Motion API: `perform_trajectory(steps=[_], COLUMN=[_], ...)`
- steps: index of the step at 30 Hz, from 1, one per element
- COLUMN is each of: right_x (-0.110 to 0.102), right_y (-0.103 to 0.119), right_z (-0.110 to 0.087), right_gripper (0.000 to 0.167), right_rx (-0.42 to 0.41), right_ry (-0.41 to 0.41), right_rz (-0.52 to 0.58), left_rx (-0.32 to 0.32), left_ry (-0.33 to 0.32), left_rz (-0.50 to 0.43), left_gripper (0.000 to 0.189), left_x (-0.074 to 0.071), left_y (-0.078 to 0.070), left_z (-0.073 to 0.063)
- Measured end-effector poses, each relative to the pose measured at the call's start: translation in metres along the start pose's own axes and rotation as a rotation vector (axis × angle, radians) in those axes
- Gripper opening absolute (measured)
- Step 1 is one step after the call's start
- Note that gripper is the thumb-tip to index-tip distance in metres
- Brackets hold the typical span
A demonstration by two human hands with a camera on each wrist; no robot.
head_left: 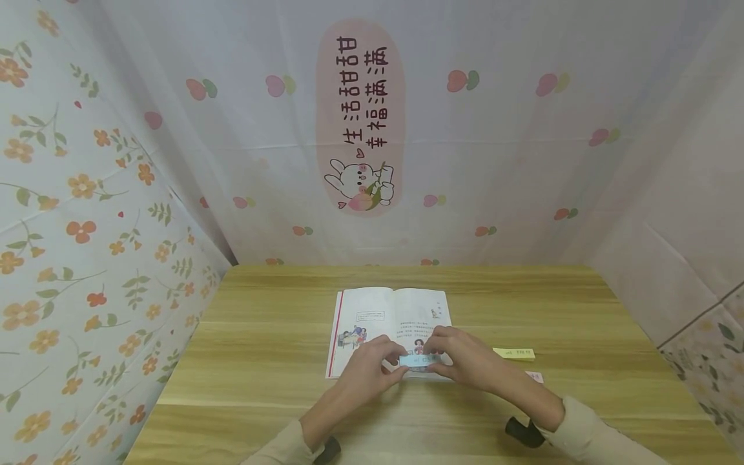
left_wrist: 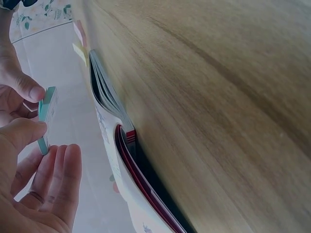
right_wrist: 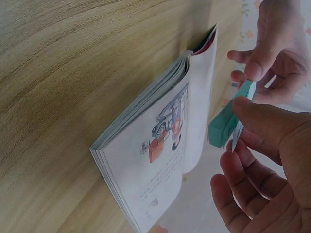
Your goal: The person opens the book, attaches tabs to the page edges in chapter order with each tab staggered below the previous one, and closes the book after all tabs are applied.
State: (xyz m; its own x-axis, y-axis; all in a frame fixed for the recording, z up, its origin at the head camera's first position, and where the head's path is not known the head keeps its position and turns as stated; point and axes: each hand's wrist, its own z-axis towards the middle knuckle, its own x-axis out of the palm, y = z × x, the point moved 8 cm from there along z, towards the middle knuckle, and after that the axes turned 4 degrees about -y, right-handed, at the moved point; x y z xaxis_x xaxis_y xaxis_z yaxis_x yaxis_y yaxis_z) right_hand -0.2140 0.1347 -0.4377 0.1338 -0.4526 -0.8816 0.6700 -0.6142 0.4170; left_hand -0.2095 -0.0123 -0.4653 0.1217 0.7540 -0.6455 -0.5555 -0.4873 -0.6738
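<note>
A small pad of blue-green sticky notes (head_left: pixel 420 361) with handwriting on its top sheet is held over the lower part of the open book (head_left: pixel 363 300). My left hand (head_left: pixel 369 365) pinches one end between thumb and fingers. At the other end, my right hand (head_left: pixel 462 355) pinches it too, its thumb on the pad (right_wrist: pixel 222 127). In the right wrist view a thin sheet (right_wrist: pixel 237 136) stands apart from the thick block near the right fingers. The book's pages show print and coloured drawings.
Right of the book, a yellow note strip (head_left: pixel 517 353) and a pink one (head_left: pixel 536 377) lie on the wooden table (head_left: pixel 261 361), partly behind my right arm. Patterned curtains (head_left: pixel 250 129) enclose the table at the back and sides.
</note>
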Motion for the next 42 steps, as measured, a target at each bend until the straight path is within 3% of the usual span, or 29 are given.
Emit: perform_trajectory(steps=[19,22,26,31,35,42], right_x=[-0.004,-0.003,-0.001,-0.001,-0.003,-0.002], right_y=[0.004,0.000,-0.005,-0.005,-0.001,0.000], right_z=[0.000,0.001,0.001,0.001,0.002,0.005], right_gripper=[0.021,0.025,0.025,0.018,0.016,0.015], right_rx=[0.009,0.056,0.112,0.111,0.127,0.169], right_ry=[0.007,0.046,0.091,0.093,0.088,0.092], right_rz=[-0.038,0.026,0.202,0.369,0.435,0.456], left_rx=[0.016,0.016,0.027,0.036,0.035,0.026], left_ry=[-0.001,0.006,0.006,0.007,0.024,0.044], left_rz=[0.021,0.033,0.046,0.068,0.082,0.097], left_gripper=[0.019,0.019,0.018,0.018,0.017,0.016], left_x=[0.002,0.003,0.003,0.003,0.005,0.009], left_y=[-0.002,-0.003,-0.005,-0.007,-0.008,-0.007], left_z=[-0.001,-0.001,-0.001,-0.002,-0.001,-0.001])
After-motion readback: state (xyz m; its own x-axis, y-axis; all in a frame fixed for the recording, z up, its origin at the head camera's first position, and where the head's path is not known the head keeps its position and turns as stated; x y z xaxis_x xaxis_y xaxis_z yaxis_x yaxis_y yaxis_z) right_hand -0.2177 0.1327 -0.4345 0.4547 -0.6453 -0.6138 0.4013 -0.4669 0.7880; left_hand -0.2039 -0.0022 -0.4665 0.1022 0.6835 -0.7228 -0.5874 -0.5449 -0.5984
